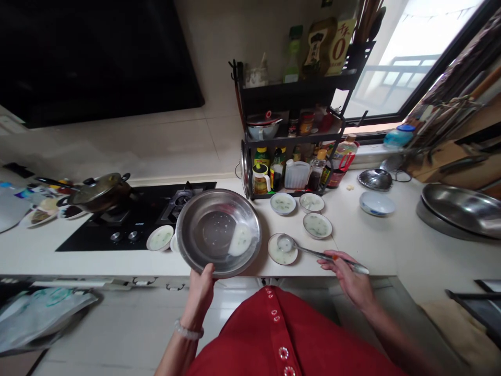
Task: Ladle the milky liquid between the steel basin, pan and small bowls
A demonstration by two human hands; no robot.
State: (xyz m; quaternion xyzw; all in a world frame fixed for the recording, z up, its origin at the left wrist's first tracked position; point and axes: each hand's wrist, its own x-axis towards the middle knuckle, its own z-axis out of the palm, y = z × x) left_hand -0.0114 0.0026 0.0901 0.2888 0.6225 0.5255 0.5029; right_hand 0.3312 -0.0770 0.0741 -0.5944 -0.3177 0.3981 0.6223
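Observation:
My left hand (202, 286) grips the near rim of a large steel basin (203, 209), which is tilted toward me with a little pale liquid pooled at its lower right. My right hand (346, 272) is closed on the handle of a metal ladle (313, 251). The ladle's bowl rests over a small white dish (282, 255) of pale soup at the counter's front. Three more small bowls of the same soup (283, 203) (312, 202) (317, 225) stand just behind it. Another filled bowl (159, 238) sits left of the basin.
A black gas hob (133, 222) with a lidded pan (99, 192) lies to the left. A black rack of bottles and jars (291, 151) stands behind the bowls. To the right are an empty bowl (377, 203), a steel lid (374, 179) and big steel pans (462, 209).

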